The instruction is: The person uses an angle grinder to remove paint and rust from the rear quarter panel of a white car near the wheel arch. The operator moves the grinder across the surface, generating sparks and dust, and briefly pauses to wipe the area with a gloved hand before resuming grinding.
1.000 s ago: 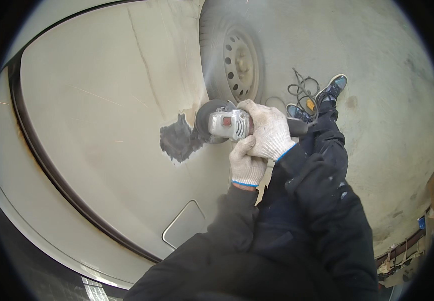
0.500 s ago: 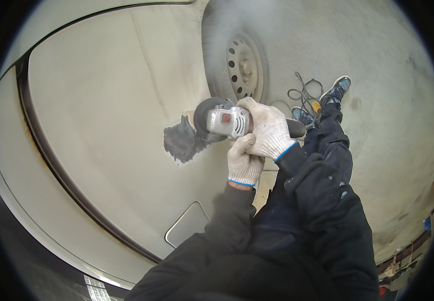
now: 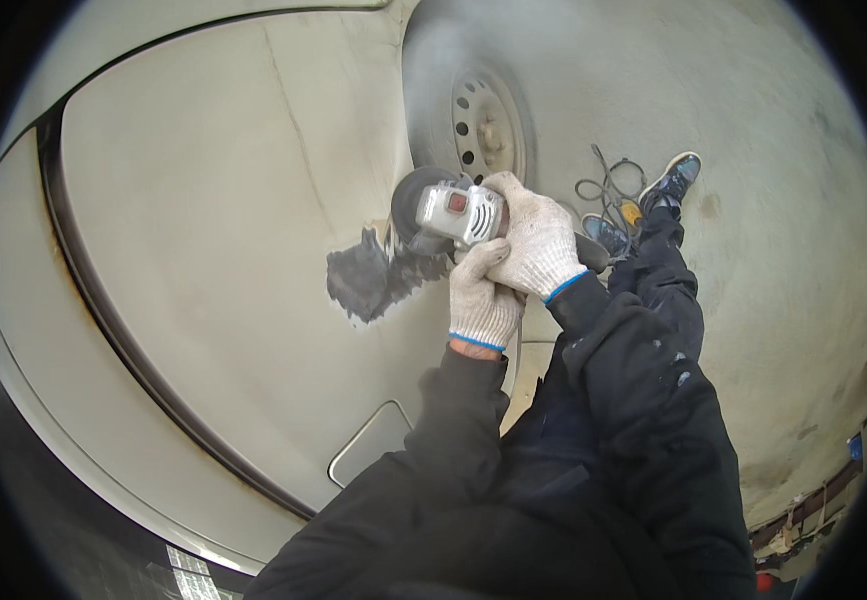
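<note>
An angle grinder (image 3: pixel 460 213) with a silver head and a dark round disc is held between my two gloved hands. My right hand (image 3: pixel 541 238) wraps closed around its body, and the dark handle end sticks out behind. Below it, my left hand (image 3: pixel 485 300) is closed against the underside of the grinder; its fingertips are hidden. The disc stands at the pale car body panel (image 3: pixel 223 160), beside the wheel arch. Left of the disc is a dark grey patch (image 3: pixel 358 278) with ragged edges, where the paint is gone.
A dusty wheel (image 3: pixel 488 125) sits just beyond the grinder, under hazy dust. On the concrete floor (image 3: pixel 773 260) a looped cable (image 3: pixel 608 185) lies by my shoes (image 3: pixel 675 180). A fuel flap (image 3: pixel 368 440) is set in the panel near me. Assorted items line the far right edge.
The grinder and both hands have shifted slightly up, toward the wheel arch. More of the dark patch shows below the disc. The dust near the wheel has spread.
</note>
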### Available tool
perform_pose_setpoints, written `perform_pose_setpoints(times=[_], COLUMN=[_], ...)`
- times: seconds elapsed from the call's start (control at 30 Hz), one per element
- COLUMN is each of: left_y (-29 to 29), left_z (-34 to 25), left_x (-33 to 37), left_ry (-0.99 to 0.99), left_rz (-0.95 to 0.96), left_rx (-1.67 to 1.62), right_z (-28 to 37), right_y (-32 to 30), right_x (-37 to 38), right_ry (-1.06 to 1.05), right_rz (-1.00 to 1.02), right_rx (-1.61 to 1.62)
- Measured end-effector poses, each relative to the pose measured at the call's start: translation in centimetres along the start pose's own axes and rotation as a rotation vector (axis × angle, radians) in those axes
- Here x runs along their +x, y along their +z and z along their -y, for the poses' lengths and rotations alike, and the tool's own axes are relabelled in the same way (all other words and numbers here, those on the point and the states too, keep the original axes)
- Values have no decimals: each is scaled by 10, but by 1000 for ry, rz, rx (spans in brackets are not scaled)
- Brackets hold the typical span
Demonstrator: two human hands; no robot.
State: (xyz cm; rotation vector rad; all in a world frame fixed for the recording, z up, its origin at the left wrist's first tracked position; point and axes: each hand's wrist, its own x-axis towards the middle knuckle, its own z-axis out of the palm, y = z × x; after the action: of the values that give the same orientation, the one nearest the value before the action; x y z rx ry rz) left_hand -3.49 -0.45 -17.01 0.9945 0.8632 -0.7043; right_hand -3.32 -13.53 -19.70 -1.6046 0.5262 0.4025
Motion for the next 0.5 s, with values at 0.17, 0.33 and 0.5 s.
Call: perform_pose_setpoints(times=[0.17, 0.33, 0.5], left_y=[3, 10, -2], left_z=[0, -13, 3], left_x=[-4, 4, 5], left_ry=[79, 76, 70], left_rz=[-12, 127, 12], left_rx=[22, 66, 19], right_z=[-1, -1, -11], right_y=[0, 5, 5], right_x=[5, 11, 7], right_ry=[-91, -38, -151], right_rz=[126, -37, 10], right_rx=[-68, 30, -32])
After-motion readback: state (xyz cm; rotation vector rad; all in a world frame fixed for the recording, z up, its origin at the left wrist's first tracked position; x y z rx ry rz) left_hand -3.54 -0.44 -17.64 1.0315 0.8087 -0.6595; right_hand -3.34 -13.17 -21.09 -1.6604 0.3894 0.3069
